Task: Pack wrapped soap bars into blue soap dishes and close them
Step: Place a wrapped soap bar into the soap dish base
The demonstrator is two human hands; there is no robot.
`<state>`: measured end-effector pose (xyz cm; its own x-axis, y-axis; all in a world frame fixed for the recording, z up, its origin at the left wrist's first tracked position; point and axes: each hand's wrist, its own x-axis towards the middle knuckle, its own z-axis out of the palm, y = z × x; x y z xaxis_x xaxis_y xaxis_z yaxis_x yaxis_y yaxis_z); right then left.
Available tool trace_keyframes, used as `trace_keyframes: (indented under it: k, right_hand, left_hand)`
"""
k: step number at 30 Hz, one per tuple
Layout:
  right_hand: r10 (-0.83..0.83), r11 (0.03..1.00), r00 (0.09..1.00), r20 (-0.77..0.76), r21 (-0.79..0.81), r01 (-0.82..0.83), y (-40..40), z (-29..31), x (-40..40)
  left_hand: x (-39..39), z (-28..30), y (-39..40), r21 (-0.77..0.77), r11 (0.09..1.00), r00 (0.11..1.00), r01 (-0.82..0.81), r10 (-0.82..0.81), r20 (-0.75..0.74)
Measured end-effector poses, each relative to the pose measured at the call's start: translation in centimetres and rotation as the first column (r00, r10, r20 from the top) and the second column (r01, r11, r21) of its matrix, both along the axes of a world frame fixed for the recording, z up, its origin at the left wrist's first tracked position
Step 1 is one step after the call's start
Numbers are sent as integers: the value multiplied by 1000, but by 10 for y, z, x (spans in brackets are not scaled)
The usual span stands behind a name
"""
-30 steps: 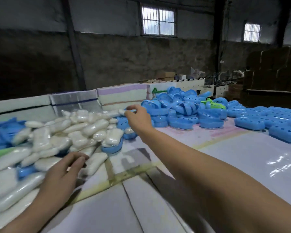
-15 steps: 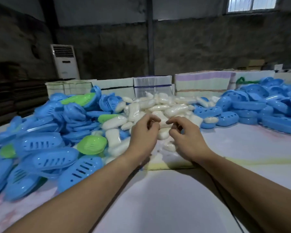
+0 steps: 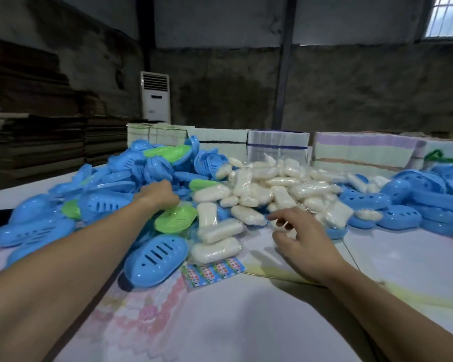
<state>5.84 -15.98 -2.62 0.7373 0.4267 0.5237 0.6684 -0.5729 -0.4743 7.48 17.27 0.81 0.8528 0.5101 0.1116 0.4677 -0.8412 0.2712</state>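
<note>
Lying heaped on the left of the table [image 3: 246, 322]: blue soap dishes [image 3: 37, 226], oval, smooth hard plastic, some slotted, with a few green dishes [image 3: 175, 219] mixed in. Sitting nearest the front edge of that heap, a slotted blue dish [image 3: 156, 257] turned slots-up. Piling in the middle: wrapped soap bars [image 3: 270, 189], pale cream, rounded rectangles in glossy crinkled clear film, several spilling forward toward the near edge. Resting just below the front bars, a small colourful printed packet [image 3: 213, 271], flat on the table. Stacking on the right, more blue dishes [image 3: 403, 202], these looking closed into rounded shells. Covering the table, a smooth pale sheet with a faint pink pattern.

Reaching into the left heap with the left hand [image 3: 158, 195], back of the hand up, fingers [image 3: 168, 185] curling down among the blue dishes just above a green one; being hidden there, cannot tell whether gripping anything. Hovering the right hand [image 3: 298, 231] at the front edge of the soap pile, fingers [image 3: 277, 218] spread apart and loosely bent, holding nothing, fingertips just beside a wrapped bar [image 3: 247, 215].

Standing along the far edge: bundled stacks of flat printed paper [image 3: 277, 142]. Rising behind, a white air-conditioning unit [image 3: 156, 96] against a rough grey wall.
</note>
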Motion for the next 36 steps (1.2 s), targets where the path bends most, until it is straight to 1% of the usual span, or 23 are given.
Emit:
trace_keyframes:
  k: [3, 5, 6, 7, 9, 10, 12, 15, 17, 18, 19, 22, 25, 26, 27, 28, 29, 31, 32, 33, 34, 35, 36]
  right_hand:
    - [27, 997, 1000, 5, -68, -26, 3, -2, 1]
    - [39, 996, 999, 1, -77, -38, 2, -2, 2]
    - [43, 996, 999, -2, -77, -43, 1, -2, 2]
    - [43, 996, 999, -3, -79, -43, 1, -2, 2]
    - [38, 997, 999, -2, -72, -38, 0, -1, 3]
    - [37, 997, 999, -2, -60, -37, 0, -1, 3]
    - [40, 999, 999, -3, -34, -40, -1, -1, 3]
    - [36, 999, 999, -21, -3, -36, -2, -1, 3]
    - [32, 999, 999, -41, 24, -31, -4, -1, 3]
    - [28, 999, 999, -45, 43, -26, -5, -1, 4]
    - [23, 998, 999, -45, 65, -20, -6, -1, 5]
    - [2, 994, 999, -43, 112, 3, -9, -3, 7]
    - [-21, 992, 998, -63, 125, 29, -10, -4, 11]
    - [-23, 989, 997, -71, 141, 33, -10, -4, 11]
    - [-21, 987, 997, -75, 160, 33, -10, -4, 11]
    - [-20, 984, 997, -76, 178, 33, -9, -4, 10]
    - [-20, 981, 997, -77, 192, 35, -8, -3, 10]
    - [-13, 975, 996, -86, 221, 31, -7, -2, 9]
    - [-6, 972, 996, -92, 233, 28, -7, -2, 8]
    - [0, 970, 995, -96, 240, 23, -7, -1, 8]
    - [1, 970, 995, -101, 241, 23, -7, 0, 8]
    - [-3, 972, 994, -107, 233, 28, -7, 0, 7]
    - [-14, 975, 994, -110, 221, 38, -8, -1, 8]
  left_hand:
    - [0, 6, 4, 106, 994, 990, 36, -21, -138]
    - [1, 9, 0, 161, 986, 989, 38, -14, -148]
    - [1, 10, -2, 167, 985, 993, 35, -16, -116]
    - [0, 11, -4, 152, 988, 998, 28, -19, -59]
    - [0, 14, -15, 52, 997, 988, 55, -62, 140]
    - [0, 15, -24, -3, 995, 960, 100, -96, 264]
    - [-3, 16, -51, -69, 973, 858, 222, -162, 487]
    - [-12, 18, -93, -168, 905, 729, 391, -193, 657]
    - [-16, 19, -117, -298, 824, 674, 482, -131, 727]
    - [-16, 19, -128, -382, 763, 662, 522, -80, 746]
    - [-16, 17, -138, -479, 671, 655, 566, -15, 755]
    - [-19, 8, -161, -712, 260, 690, 652, 187, 699]
    - [-25, -2, -170, -765, -140, 766, 629, 282, 578]
    - [-27, -4, -171, -748, -258, 785, 612, 309, 536]
    - [-30, -5, -173, -723, -343, 798, 599, 329, 505]
    - [-33, -6, -175, -722, -353, 802, 595, 322, 503]
    - [-35, -7, -178, -741, -312, 801, 595, 300, 518]
    - [-39, -8, -187, -780, -147, 785, 608, 259, 563]
    - [-41, -9, -190, -787, -89, 779, 610, 250, 575]
    - [-42, -9, -192, -794, -64, 780, 605, 250, 574]
    - [-43, -10, -192, -802, -78, 789, 592, 262, 556]
    - [-46, -9, -191, -815, -127, 809, 565, 277, 518]
    - [-48, -8, -190, -823, -224, 844, 522, 279, 459]
